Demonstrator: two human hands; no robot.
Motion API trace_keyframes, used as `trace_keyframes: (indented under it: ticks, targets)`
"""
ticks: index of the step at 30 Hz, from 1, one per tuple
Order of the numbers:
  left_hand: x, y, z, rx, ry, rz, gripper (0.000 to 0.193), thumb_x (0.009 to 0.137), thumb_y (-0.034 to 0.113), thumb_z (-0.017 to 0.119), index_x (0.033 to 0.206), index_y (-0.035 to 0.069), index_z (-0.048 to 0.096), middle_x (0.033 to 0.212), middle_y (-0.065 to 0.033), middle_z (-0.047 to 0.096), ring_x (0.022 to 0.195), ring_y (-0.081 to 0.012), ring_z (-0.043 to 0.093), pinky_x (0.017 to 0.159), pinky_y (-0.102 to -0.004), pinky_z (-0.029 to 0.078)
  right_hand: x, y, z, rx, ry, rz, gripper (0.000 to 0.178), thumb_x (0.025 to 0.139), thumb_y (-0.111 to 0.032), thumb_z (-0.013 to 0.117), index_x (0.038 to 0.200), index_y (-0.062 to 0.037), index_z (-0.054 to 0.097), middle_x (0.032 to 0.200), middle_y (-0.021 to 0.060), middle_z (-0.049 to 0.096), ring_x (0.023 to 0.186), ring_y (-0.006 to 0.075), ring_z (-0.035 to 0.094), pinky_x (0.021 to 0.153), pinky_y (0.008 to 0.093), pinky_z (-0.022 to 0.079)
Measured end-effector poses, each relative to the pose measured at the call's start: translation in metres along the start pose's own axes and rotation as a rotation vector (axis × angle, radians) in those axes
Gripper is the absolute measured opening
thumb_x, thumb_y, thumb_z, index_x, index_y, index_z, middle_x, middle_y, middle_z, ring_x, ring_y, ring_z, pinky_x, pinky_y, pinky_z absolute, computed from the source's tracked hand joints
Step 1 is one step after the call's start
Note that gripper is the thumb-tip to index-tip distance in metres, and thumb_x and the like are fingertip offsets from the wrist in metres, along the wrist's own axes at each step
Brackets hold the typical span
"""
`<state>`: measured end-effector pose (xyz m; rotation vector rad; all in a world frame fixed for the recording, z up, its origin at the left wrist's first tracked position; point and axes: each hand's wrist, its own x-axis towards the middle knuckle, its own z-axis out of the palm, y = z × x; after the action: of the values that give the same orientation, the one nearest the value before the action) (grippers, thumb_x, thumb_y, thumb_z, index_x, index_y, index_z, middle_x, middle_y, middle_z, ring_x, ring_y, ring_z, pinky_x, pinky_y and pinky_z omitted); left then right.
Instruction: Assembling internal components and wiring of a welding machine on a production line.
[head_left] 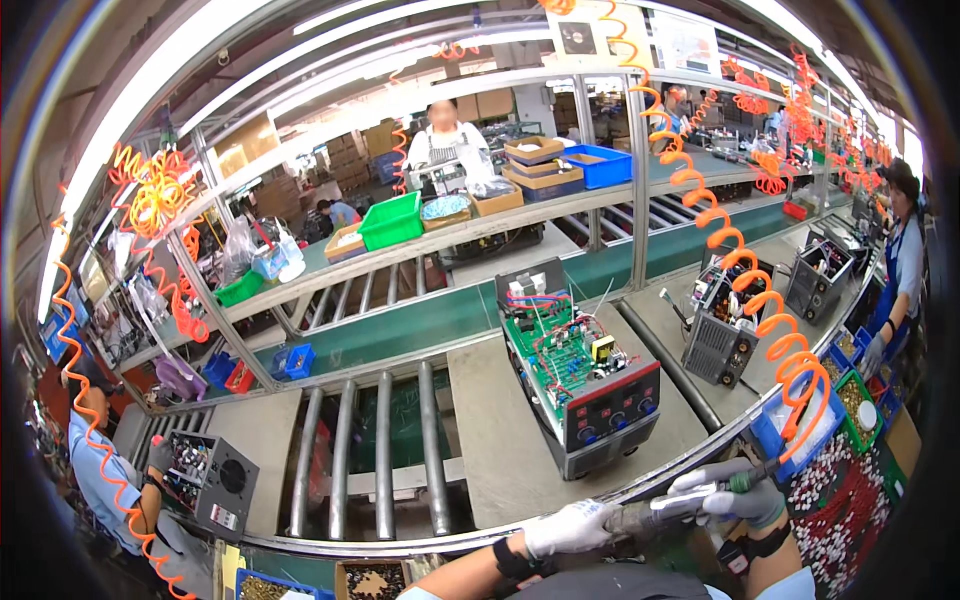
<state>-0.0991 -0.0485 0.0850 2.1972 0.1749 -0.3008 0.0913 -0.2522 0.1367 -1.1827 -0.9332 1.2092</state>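
Observation:
My left hand, in a white glove, closes round the dark front end of an air screwdriver. My right hand, gloved too, grips the tool's rear near its green fitting, where an orange coiled hose joins. Its tip is hidden by my left hand. Just beyond my hands, on a board on the roller line, stands an opened power unit with a dark front panel and red trim. Its green circuit board lies exposed, with coloured wires and components on top.
Bare metal rollers lie left of the board. More opened units stand to the right. Blue bins and a heap of small white and red parts sit at my right. Co-workers stand at both sides; coiled hoses hang overhead.

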Motion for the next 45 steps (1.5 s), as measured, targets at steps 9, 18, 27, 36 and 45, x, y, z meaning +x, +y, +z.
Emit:
trace_keyframes:
  ticks: [9,18,27,36,45]
  targets:
    - [0.057,0.006,-0.104,0.454,1.145,0.013,0.061,0.076,0.015,0.071,0.131,0.001,0.048,0.131,-0.026,0.048,0.121,-0.0413,0.046,0.1,-0.0474,0.038,0.118,-0.074,-0.133,0.154,0.418,-0.489,0.04,0.09,-0.027,0.055,0.121,-0.0011,0.056,0.096,0.0163,0.066,0.065,0.0167,0.064,0.048,0.0233,0.048]
    - [0.125,-0.006,-0.09,0.601,1.228,-0.185,0.007,0.076,0.018,0.063,0.076,0.01,0.063,0.078,-0.004,0.062,0.086,-0.0305,0.057,0.084,-0.0473,0.042,0.363,-0.18,-0.252,-0.031,0.434,-0.95,0.032,0.088,-0.012,0.063,0.118,-0.002,0.059,0.101,0.0016,0.065,0.087,0.0066,0.056,0.069,0.021,0.045]
    - [0.12,-0.003,-0.052,0.789,1.368,-0.386,0.009,0.083,0.012,0.057,0.086,0.005,0.062,0.095,-0.0155,0.061,0.096,-0.0387,0.055,0.085,-0.0497,0.044,0.628,-0.224,-0.321,-0.372,0.628,-1.04,0.029,0.088,-0.023,0.066,0.107,-0.0011,0.062,0.109,0.0078,0.065,0.104,0.0162,0.057,0.092,0.0331,0.043]
    - [0.127,-0.006,-0.066,0.392,1.312,-0.54,0.023,0.091,0.02,0.048,0.102,0.002,0.058,0.107,-0.0185,0.058,0.102,-0.0322,0.055,0.092,-0.0484,0.042,0.514,-0.059,-0.298,0.122,-0.04,-0.368,0.049,0.097,-0.026,0.053,0.138,-0.0021,0.043,0.134,0.008,0.052,0.124,0.0235,0.049,0.098,0.038,0.042]
    - [0.134,-0.058,-0.015,-0.214,1.548,-0.386,0.097,0.087,0.068,0.046,0.147,-0.002,0.018,0.148,-0.0221,0.028,0.136,-0.033,0.033,0.113,-0.0463,0.024,0.249,0.137,-0.209,0.158,-0.077,0.419,0.075,0.098,-0.059,0.028,0.145,-0.0006,0.032,0.145,0.01,0.038,0.133,0.0215,0.037,0.11,0.0385,0.029]
